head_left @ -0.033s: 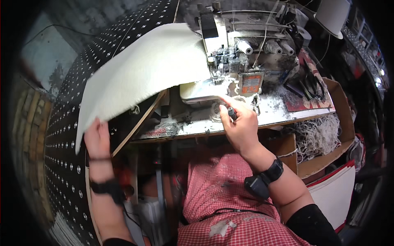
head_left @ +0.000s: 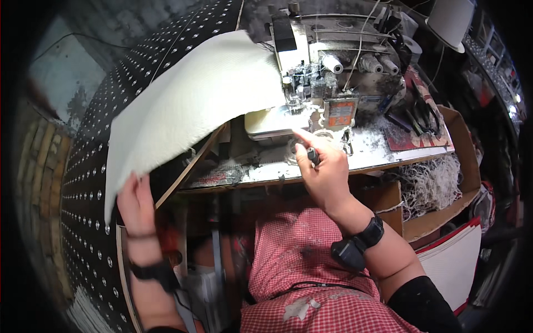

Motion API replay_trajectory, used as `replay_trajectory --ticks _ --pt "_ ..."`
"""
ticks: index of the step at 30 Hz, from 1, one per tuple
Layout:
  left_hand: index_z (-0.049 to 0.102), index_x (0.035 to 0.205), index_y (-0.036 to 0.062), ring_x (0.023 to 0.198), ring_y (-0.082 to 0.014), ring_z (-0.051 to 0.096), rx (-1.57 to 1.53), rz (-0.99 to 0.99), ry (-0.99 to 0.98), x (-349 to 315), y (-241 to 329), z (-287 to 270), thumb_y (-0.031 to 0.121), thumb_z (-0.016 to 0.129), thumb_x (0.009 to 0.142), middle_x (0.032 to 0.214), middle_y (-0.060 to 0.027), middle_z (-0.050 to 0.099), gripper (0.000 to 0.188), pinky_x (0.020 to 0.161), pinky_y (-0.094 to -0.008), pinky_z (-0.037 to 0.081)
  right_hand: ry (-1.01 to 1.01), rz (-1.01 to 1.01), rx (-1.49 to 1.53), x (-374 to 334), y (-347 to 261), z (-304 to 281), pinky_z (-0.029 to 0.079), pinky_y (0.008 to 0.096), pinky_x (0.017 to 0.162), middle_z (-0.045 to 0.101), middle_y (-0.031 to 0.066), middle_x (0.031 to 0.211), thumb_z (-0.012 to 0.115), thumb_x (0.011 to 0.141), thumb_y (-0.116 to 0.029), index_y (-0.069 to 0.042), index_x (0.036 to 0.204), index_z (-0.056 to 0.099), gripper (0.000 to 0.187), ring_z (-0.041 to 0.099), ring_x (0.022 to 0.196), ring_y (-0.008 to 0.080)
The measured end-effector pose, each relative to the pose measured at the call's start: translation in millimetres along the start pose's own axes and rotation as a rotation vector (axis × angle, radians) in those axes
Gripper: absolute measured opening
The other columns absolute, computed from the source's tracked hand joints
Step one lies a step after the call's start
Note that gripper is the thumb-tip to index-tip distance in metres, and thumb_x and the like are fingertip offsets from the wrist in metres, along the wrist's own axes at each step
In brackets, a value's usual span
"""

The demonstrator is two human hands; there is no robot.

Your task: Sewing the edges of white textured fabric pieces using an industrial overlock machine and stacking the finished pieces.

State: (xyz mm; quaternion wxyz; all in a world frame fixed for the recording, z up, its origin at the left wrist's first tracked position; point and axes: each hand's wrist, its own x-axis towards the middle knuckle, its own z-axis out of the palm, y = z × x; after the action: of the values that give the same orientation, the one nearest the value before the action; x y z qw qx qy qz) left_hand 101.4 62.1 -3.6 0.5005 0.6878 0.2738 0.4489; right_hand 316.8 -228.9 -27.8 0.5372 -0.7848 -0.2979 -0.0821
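Note:
A large white sheet of fuzzy fabric [head_left: 177, 100] slopes from the overlock sewing machine [head_left: 311, 83] down to the left. At its near lower edge, my left hand [head_left: 137, 206] is closed on the fabric, its fingers somewhat blurred. My right hand [head_left: 328, 173] is in front of the machine, its thumb and curled fingers round a short dark cylindrical handle [head_left: 313, 156]; the rest of that tool is hidden. Its index finger points forward to the near edge of the pale machine plate [head_left: 275, 123]. The fabric's right end lies beside the needle area.
Black-handled tools [head_left: 419, 116] lie on a red mat at the right of the worktable [head_left: 261, 176]. Below, a cardboard box [head_left: 469, 183] holds tangled thread waste [head_left: 427, 186]. A black studded surface [head_left: 91, 183] runs along the left, and a wooden strip [head_left: 189, 166] slants beneath the fabric.
My left hand has moved slightly toward me and to the right. The fabric's lower left corner has dropped with it. My right hand has hardly moved.

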Motion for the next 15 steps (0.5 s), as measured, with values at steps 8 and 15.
replay_trajectory --ticks 8,15 --pt "0.038 0.120 -0.0025 0.058 -0.0112 0.046 -0.302 -0.024 0.770 -202.9 52.8 -1.1 0.015 0.046 0.087 0.085 -0.0131 0.057 0.038 0.050 -0.0182 0.037 -0.501 -0.949 0.123 -46.3 -116.8 49.0 0.044 0.0314 0.051 0.048 0.0054 0.066 0.058 0.069 -0.020 -0.003 0.087 0.062 0.025 0.054 0.060 0.0209" --pt "0.021 0.135 0.0081 0.117 -0.0266 0.034 -0.749 -0.165 0.372 -200.1 28.3 -54.1 0.048 0.036 0.089 0.134 -0.0099 0.033 0.062 0.100 -0.0399 0.025 -1.109 -0.097 0.591 -41.2 -106.5 15.7 0.036 0.0296 0.044 0.055 0.0070 0.055 0.061 0.081 -0.024 0.002 0.065 0.058 0.030 0.045 0.046 0.0122"
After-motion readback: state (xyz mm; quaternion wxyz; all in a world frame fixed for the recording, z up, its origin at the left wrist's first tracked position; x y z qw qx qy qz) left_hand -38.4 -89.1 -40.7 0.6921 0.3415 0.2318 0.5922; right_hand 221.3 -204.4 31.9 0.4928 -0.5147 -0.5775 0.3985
